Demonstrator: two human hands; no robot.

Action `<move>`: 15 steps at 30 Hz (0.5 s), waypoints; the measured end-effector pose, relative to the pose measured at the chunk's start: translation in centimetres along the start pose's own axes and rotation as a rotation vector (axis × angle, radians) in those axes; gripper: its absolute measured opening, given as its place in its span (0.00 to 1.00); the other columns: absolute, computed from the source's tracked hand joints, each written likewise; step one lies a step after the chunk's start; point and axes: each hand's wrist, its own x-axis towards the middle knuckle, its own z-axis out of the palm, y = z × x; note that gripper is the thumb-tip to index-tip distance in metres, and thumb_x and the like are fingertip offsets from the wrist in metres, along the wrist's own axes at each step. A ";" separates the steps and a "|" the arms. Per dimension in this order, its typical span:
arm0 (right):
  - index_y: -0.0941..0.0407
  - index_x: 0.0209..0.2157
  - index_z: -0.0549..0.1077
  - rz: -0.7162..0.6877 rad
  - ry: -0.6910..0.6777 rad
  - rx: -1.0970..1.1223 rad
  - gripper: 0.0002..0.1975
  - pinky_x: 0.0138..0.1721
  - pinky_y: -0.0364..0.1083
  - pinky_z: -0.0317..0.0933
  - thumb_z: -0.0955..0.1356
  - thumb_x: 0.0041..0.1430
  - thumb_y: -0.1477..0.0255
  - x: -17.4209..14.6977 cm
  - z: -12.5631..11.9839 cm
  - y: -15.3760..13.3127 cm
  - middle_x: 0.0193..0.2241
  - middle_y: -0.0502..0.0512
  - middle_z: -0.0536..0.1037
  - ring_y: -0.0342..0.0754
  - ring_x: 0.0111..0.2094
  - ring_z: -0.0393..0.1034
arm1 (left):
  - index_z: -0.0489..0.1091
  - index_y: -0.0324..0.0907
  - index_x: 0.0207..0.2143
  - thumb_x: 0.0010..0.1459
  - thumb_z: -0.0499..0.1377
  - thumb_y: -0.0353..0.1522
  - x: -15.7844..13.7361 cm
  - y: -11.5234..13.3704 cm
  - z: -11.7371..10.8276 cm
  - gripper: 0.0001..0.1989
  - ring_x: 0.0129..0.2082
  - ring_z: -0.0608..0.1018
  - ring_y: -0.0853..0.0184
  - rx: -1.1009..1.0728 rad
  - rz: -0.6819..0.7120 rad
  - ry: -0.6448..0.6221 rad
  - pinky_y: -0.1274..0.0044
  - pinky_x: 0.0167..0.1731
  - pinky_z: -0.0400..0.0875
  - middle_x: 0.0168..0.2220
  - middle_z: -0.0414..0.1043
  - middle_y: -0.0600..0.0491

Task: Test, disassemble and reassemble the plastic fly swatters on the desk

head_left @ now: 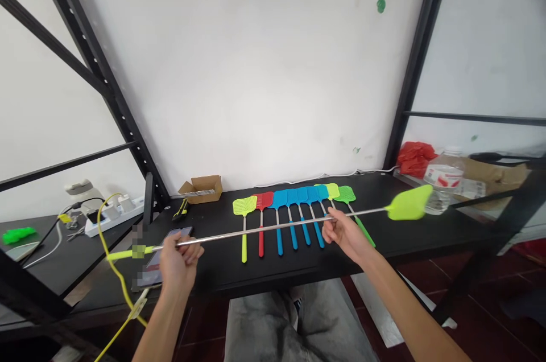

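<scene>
A yellow-green fly swatter (264, 229) with a long, drawn-out metal rod is held crosswise above the black table. My left hand (178, 256) is closed on the rod beside the yellow-green handle, and my right hand (341, 231) pinches it farther along toward the head. The swatter's head, at the right, is blurred. Below and behind the rod, several more fly swatters lie side by side: a yellow one (244, 206), a red one (261, 239), several blue ones (280, 239), another yellow one partly covered, and a green one (346, 194).
A phone (149, 272) lies by my left hand, with a yellow cable (117, 274) hanging nearby. At the back left are an open cardboard box (200, 189) and a yellow-black tool (181, 210). A plastic bottle (443, 177) and red bag (416, 158) stand right, beyond a black rack post (420, 60).
</scene>
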 end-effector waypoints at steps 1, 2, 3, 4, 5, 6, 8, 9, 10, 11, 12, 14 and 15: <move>0.56 0.18 0.69 0.000 0.044 0.043 0.22 0.24 0.44 0.55 0.66 0.59 0.56 0.2 -0.3 0.0 0.13 0.48 0.64 0.44 0.19 0.62 | 0.47 0.44 0.15 0.53 0.55 0.33 0.1 0.4 -0.3 0.21 0.11 0.49 0.75 -0.023 0.032 0.022 0.77 0.14 0.50 0.11 0.44 0.63; 0.56 0.20 0.70 -0.003 0.087 0.065 0.20 0.23 0.44 0.54 0.66 0.58 0.56 0.3 -0.6 -0.1 0.14 0.48 0.65 0.43 0.19 0.62 | 0.47 0.44 0.15 0.53 0.55 0.32 0.2 0.9 -0.6 0.20 0.11 0.50 0.75 -0.033 0.053 0.029 0.77 0.14 0.49 0.11 0.44 0.62; 0.56 0.23 0.71 -0.006 0.126 0.063 0.19 0.22 0.43 0.54 0.67 0.58 0.56 0.5 -0.9 -0.2 0.16 0.48 0.67 0.43 0.19 0.62 | 0.46 0.43 0.15 0.53 0.55 0.32 0.3 1.3 -0.9 0.20 0.11 0.50 0.75 -0.038 0.079 0.031 0.77 0.14 0.50 0.11 0.45 0.62; 0.56 0.26 0.73 -0.006 0.161 0.050 0.17 0.21 0.42 0.54 0.68 0.57 0.57 0.5 -1.1 -0.3 0.17 0.49 0.69 0.43 0.19 0.63 | 0.46 0.43 0.15 0.52 0.56 0.32 0.4 1.6 -1.1 0.20 0.12 0.50 0.75 -0.040 0.099 0.025 0.77 0.15 0.50 0.11 0.45 0.62; 0.56 0.29 0.74 -0.002 0.192 0.035 0.15 0.21 0.42 0.54 0.68 0.56 0.58 0.6 -1.1 -0.3 0.19 0.49 0.70 0.43 0.20 0.64 | 0.46 0.43 0.16 0.52 0.56 0.31 0.5 1.9 -1.2 0.20 0.12 0.51 0.75 -0.038 0.114 0.019 0.77 0.15 0.50 0.12 0.45 0.62; 0.56 0.32 0.74 0.006 0.215 0.024 0.14 0.21 0.42 0.54 0.69 0.56 0.58 0.6 -1.1 -0.3 0.21 0.50 0.72 0.43 0.21 0.65 | 0.46 0.42 0.16 0.52 0.55 0.31 0.6 2.0 -1.3 0.20 0.12 0.51 0.75 -0.035 0.124 0.013 0.77 0.15 0.50 0.12 0.45 0.61; 0.55 0.38 0.74 0.021 0.243 0.023 0.14 0.21 0.41 0.56 0.69 0.56 0.59 0.6 -1.1 -0.3 0.25 0.51 0.75 0.43 0.22 0.67 | 0.46 0.42 0.16 0.51 0.55 0.31 0.7 2.1 -1.2 0.19 0.13 0.51 0.75 -0.022 0.135 0.003 0.77 0.16 0.50 0.12 0.45 0.61; 0.54 0.40 0.74 0.024 0.256 0.030 0.15 0.21 0.41 0.57 0.69 0.56 0.59 0.6 -1.0 -0.1 0.27 0.52 0.76 0.44 0.23 0.68 | 0.46 0.42 0.15 0.52 0.55 0.31 0.7 2.0 -1.2 0.19 0.13 0.51 0.75 -0.016 0.144 0.000 0.77 0.16 0.50 0.12 0.45 0.61; 0.54 0.41 0.74 0.025 0.269 0.041 0.15 0.20 0.41 0.57 0.69 0.56 0.59 0.6 -1.0 0.0 0.29 0.53 0.77 0.44 0.23 0.69 | 0.46 0.42 0.15 0.52 0.55 0.31 0.7 2.0 -1.1 0.20 0.13 0.51 0.75 -0.011 0.160 0.003 0.77 0.16 0.50 0.12 0.45 0.60; 0.54 0.41 0.74 0.025 0.283 0.053 0.15 0.20 0.41 0.58 0.69 0.56 0.60 0.7 -1.1 0.2 0.30 0.54 0.77 0.44 0.24 0.69 | 0.46 0.42 0.15 0.52 0.55 0.32 0.7 1.9 -1.0 0.20 0.13 0.51 0.75 -0.006 0.176 0.007 0.77 0.16 0.50 0.12 0.45 0.60; 0.54 0.41 0.74 0.024 0.295 0.061 0.15 0.20 0.41 0.58 0.69 0.56 0.60 0.7 -1.2 0.4 0.30 0.55 0.78 0.44 0.24 0.70 | 0.46 0.42 0.14 0.53 0.54 0.32 0.7 1.9 -1.0 0.20 0.13 0.51 0.74 -0.001 0.192 0.017 0.77 0.16 0.50 0.12 0.45 0.60; 0.55 0.39 0.75 0.021 0.304 0.069 0.13 0.21 0.41 0.60 0.70 0.56 0.61 0.9 -1.4 0.8 0.31 0.55 0.78 0.45 0.26 0.71 | 0.45 0.42 0.14 0.53 0.54 0.33 0.6 1.9 -1.0 0.21 0.13 0.52 0.74 0.015 0.210 0.046 0.77 0.17 0.51 0.12 0.45 0.59; 0.55 0.37 0.75 0.017 0.306 0.069 0.13 0.21 0.41 0.60 0.70 0.56 0.61 1.0 -1.5 1.0 0.31 0.55 0.78 0.45 0.27 0.71 | 0.45 0.42 0.14 0.53 0.54 0.33 0.6 1.9 -1.0 0.21 0.13 0.52 0.73 0.024 0.210 0.062 0.77 0.17 0.52 0.12 0.45 0.59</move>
